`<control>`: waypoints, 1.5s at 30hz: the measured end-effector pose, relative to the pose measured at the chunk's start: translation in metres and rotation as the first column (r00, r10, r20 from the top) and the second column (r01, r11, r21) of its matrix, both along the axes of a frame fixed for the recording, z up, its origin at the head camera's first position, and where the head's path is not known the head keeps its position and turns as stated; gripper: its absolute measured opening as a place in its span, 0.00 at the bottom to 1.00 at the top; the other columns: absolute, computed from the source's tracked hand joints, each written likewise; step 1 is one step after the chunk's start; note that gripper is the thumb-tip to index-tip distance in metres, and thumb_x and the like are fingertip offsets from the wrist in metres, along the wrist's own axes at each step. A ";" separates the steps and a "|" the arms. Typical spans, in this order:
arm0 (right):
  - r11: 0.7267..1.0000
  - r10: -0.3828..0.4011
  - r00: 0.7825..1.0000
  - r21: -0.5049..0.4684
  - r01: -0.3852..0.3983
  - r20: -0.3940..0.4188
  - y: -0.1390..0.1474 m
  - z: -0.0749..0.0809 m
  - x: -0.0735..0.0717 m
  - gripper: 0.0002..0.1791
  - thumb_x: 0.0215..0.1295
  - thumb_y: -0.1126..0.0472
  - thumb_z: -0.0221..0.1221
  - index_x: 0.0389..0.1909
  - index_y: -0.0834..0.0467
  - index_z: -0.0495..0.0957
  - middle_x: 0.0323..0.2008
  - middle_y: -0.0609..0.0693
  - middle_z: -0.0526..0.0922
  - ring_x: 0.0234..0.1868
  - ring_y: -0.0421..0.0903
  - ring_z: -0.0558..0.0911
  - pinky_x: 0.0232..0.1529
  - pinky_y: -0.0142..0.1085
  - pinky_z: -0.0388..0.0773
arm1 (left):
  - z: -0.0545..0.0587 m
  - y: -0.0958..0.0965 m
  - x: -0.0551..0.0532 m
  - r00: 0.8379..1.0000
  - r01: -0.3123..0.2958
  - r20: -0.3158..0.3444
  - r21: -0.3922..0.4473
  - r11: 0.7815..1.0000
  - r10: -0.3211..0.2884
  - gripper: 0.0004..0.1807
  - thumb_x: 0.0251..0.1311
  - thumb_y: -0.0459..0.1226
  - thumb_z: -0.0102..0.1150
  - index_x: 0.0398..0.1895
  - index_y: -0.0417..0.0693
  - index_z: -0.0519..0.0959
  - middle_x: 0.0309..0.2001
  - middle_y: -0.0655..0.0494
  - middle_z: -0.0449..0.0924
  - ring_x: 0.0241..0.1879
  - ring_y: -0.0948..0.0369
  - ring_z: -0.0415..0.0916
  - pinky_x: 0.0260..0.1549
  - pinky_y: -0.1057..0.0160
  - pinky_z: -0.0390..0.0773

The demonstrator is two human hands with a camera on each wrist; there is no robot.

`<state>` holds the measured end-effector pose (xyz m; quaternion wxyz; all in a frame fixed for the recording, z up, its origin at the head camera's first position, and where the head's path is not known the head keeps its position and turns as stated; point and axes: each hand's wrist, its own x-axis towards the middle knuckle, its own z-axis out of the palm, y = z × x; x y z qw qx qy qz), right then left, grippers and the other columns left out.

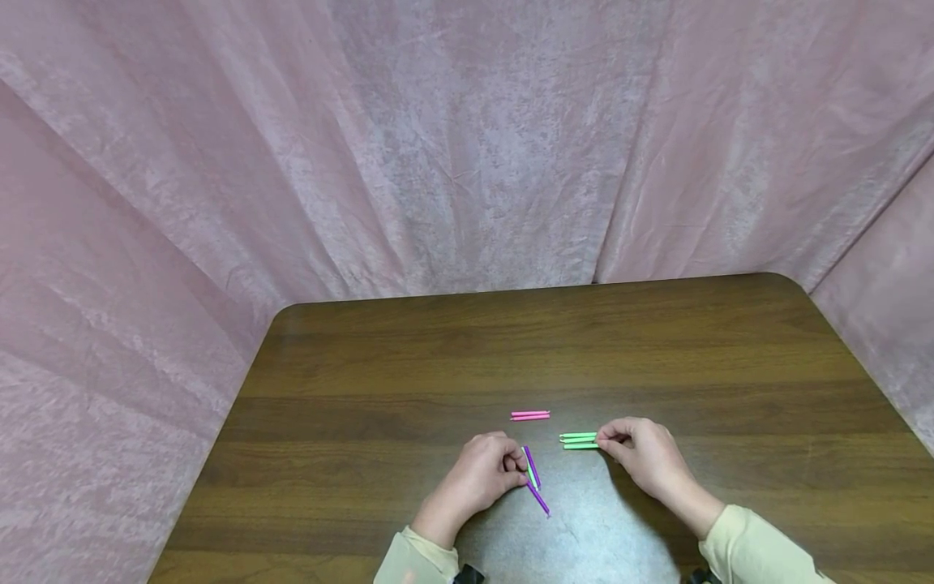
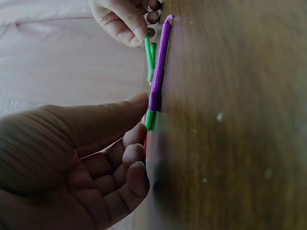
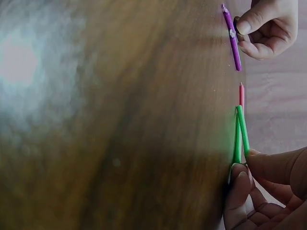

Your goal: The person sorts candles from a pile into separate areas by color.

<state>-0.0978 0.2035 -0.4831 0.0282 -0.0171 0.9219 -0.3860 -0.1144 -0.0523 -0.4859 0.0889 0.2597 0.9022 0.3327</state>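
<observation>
Thin birthday candles lie in small groups by colour. My left hand (image 1: pixel 485 470) has its thumb and fingertips at the end of a purple candle (image 1: pixel 540 501) and pinches it low over the table. Beside those fingertips are a green candle (image 1: pixel 531 475) and another purple candle (image 1: pixel 533 467). The right hand (image 1: pixel 648 456) pinches the right end of a green candle (image 3: pixel 243 129) between thumb and forefinger. That candle leans slightly over the other green candles (image 1: pixel 576 446), whose right ends are partly covered by the fingers.
Two pink candles (image 1: pixel 529 417) lie side by side beyond the hands. The brown wooden table (image 1: pixel 365 357) has rounded far corners and a bright glare near its front. Pink velvet curtains (image 1: pixel 467 146) hang behind it and along both sides.
</observation>
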 end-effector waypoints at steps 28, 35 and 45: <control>1.000 -0.006 1.000 0.026 0.006 -0.007 0.000 -0.002 -0.002 0.04 0.58 0.65 0.66 0.28 0.52 0.83 0.23 0.41 0.79 0.24 0.37 0.72 0.28 0.34 0.68 | -0.001 0.001 0.000 0.999 0.042 0.000 -0.048 0.998 -0.042 0.11 0.43 0.31 0.75 0.22 0.51 0.80 0.21 0.66 0.70 0.23 0.75 0.64 0.27 0.75 0.66; 1.000 -0.003 1.000 0.029 0.004 -0.027 0.000 -0.002 -0.003 0.04 0.58 0.65 0.66 0.27 0.53 0.83 0.23 0.41 0.78 0.23 0.37 0.71 0.27 0.33 0.67 | 0.001 0.001 -0.001 0.998 0.059 -0.019 -0.060 0.996 -0.060 0.11 0.42 0.30 0.75 0.22 0.51 0.80 0.21 0.66 0.71 0.23 0.74 0.64 0.27 0.75 0.66; 1.000 -0.002 0.999 0.026 0.003 -0.044 0.000 -0.002 -0.003 0.04 0.58 0.65 0.66 0.27 0.53 0.83 0.23 0.41 0.79 0.23 0.36 0.71 0.27 0.33 0.67 | 0.002 0.000 -0.001 0.998 0.064 -0.023 -0.082 0.995 -0.067 0.11 0.42 0.32 0.76 0.22 0.51 0.80 0.20 0.66 0.70 0.23 0.74 0.64 0.28 0.75 0.65</control>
